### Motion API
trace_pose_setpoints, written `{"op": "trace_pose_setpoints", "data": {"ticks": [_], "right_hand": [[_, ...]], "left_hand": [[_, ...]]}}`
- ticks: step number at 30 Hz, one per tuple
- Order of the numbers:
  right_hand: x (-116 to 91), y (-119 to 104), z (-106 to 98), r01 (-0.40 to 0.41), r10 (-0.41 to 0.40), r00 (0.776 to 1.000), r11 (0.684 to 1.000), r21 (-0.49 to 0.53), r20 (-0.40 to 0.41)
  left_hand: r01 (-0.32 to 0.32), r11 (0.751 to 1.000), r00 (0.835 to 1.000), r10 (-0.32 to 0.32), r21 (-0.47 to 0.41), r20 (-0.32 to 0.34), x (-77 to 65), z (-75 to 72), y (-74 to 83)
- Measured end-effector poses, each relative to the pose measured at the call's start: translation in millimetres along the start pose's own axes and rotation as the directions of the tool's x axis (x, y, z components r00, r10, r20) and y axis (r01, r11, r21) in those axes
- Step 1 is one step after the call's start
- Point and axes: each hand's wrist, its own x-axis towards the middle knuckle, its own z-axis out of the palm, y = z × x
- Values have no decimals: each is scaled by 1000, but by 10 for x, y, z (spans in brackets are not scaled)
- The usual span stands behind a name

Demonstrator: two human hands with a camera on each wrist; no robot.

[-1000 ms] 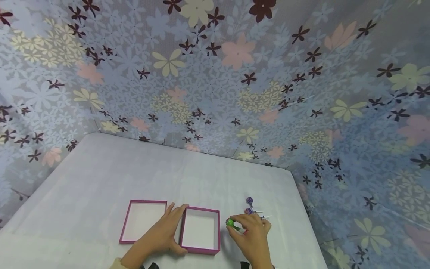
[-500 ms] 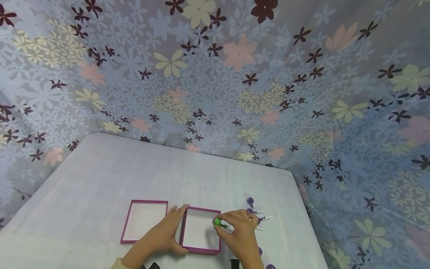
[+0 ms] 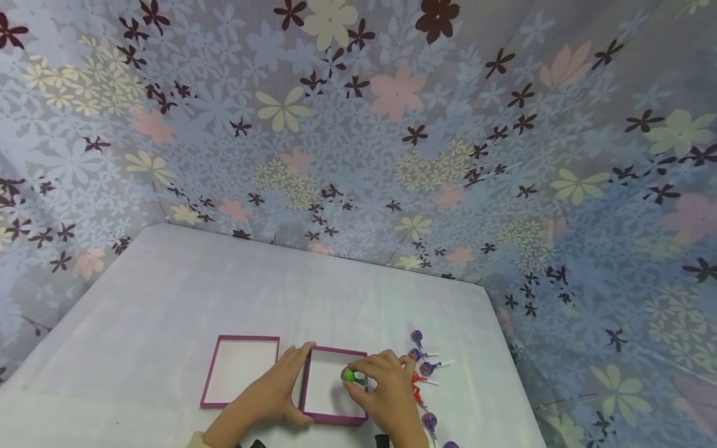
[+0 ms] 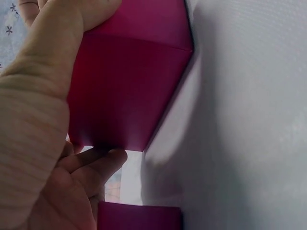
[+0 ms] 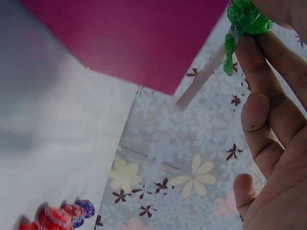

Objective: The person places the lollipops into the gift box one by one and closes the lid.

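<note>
My left hand (image 3: 270, 391) grips the left side of a magenta-rimmed box (image 3: 336, 420) with a white inside, thumb at its near corner and fingers at its far one. In the left wrist view, the magenta outer wall (image 4: 124, 91) fills the space between thumb and fingers. Over the box's right half, my right hand (image 3: 389, 389) pinches a green-wrapped lollipop (image 3: 348, 374) by its round head. Its white stick (image 5: 201, 81) points back past the box corner in the right wrist view. The rest of that hand's fingers are loosely curled.
A second magenta-edged box or lid (image 3: 239, 370) lies left of the gripped box. Right of my right hand lie purple lollipops (image 3: 427, 368) and red lollipops (image 3: 417, 394) in a loose column on the white table (image 3: 313, 292). A flowered cloth (image 3: 358, 155) hangs behind.
My right hand has carried the green lollipop leftward from beside the box to over its inside, uncovering red and purple lollipops. The left hand and both boxes have stayed put.
</note>
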Motion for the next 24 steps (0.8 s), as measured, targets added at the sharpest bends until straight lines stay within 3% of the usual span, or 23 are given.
{"op": "trace_pose_setpoints", "data": {"ticks": [11, 24], "right_hand": [[1, -40, 91, -21, 19, 998, 999, 34, 64], [74, -214, 225, 57, -65, 993, 994, 89, 94]], "left_hand": [[-40, 997, 999, 42, 59, -29, 11, 26, -30], [-64, 992, 996, 71, 109, -60, 9, 36, -31]]}}
